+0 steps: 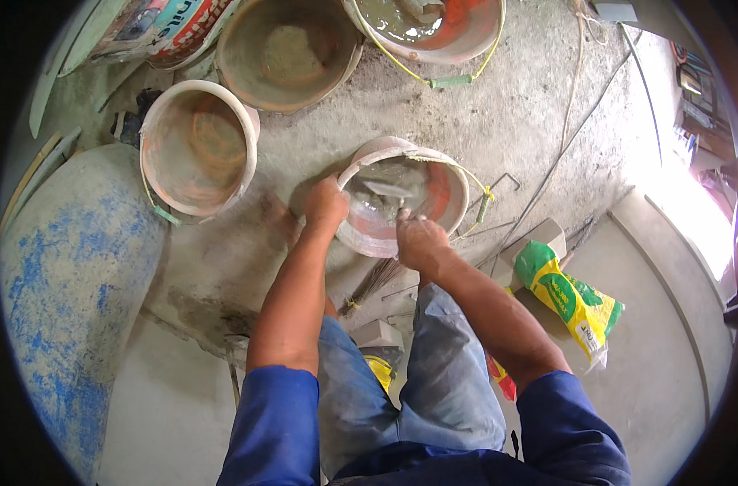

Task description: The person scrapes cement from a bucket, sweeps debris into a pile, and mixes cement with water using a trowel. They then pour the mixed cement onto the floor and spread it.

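Note:
A dirty bucket (454,209) with a reddish inner wall stands tilted on the floor before me, its wire handle hanging over the right side. My left hand (325,200) grips the bucket's left rim. My right hand (422,240) is closed on a trowel at the near right rim; the trowel's metal blade (386,189) reaches inside, over wet grey mix (369,206). The lower part of the blade is hard to make out. Just below the bucket, a bundle of thin broom bristles (375,282) lies between my legs.
An empty-looking bucket (250,143) stands at left, a wide basin (223,61) behind it, and another bucket (460,51) holding liquid at the top. A blue-stained drum-like surface (83,273) fills the left. A green and yellow bag (566,297) lies right, near cords (566,152) on the floor.

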Motion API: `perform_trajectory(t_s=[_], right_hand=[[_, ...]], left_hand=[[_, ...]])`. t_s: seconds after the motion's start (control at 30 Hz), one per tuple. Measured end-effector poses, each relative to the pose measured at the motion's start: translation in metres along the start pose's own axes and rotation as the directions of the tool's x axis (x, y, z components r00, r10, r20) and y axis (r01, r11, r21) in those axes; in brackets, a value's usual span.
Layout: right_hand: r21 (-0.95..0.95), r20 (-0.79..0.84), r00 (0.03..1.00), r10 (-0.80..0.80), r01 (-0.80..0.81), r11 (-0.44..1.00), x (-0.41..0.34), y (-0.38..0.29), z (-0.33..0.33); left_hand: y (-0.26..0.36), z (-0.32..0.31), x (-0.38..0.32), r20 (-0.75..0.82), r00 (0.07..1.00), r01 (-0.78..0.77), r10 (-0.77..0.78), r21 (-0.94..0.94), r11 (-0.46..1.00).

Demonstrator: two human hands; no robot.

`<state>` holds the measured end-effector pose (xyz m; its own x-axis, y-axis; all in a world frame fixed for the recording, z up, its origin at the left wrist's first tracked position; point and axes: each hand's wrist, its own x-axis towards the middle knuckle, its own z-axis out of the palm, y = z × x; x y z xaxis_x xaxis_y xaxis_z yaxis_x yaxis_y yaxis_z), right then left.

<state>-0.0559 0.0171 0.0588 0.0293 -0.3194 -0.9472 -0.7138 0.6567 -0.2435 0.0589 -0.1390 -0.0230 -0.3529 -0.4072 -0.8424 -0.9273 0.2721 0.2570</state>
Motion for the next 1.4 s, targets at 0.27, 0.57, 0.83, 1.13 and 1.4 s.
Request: perform_trajectory(t_s=[0.27,0.57,0.83,1.13,1.4], right_hand=[[0.166,-0.238,0.929,0.282,-0.247,0.955,0.028,0.048,0.016],[0.632,-0.020,0.880,0.475,-0.357,0.688,0.047,0.023,0.091],[0.834,-0.115,0.948,0.298,-0.071,0.547,0.089,-0.005,0.138],[0.173,0.045,0.966,-0.254,0.243,0.954,0.083,-0.037,0.069],[0.958,0.079,0.993,0.084,-0.099,0.269,0.054,-0.045,0.054]], left_hand=[[-0.004,0.009,0.000,-0.035,0.999,0.013,-0.016,-0.086,0.996],[-0.010,0.017,0.003,-0.086,0.996,-0.011,-0.005,-0.192,0.981],[-0.003,0.011,-0.002,-0.061,0.997,0.022,-0.037,-0.226,0.974],[-0.002,0.011,-0.004,-0.055,0.998,0.024,-0.040,-0.261,0.965],[-0.016,0.031,0.009,-0.122,0.990,0.030,-0.066,-0.281,0.959]])
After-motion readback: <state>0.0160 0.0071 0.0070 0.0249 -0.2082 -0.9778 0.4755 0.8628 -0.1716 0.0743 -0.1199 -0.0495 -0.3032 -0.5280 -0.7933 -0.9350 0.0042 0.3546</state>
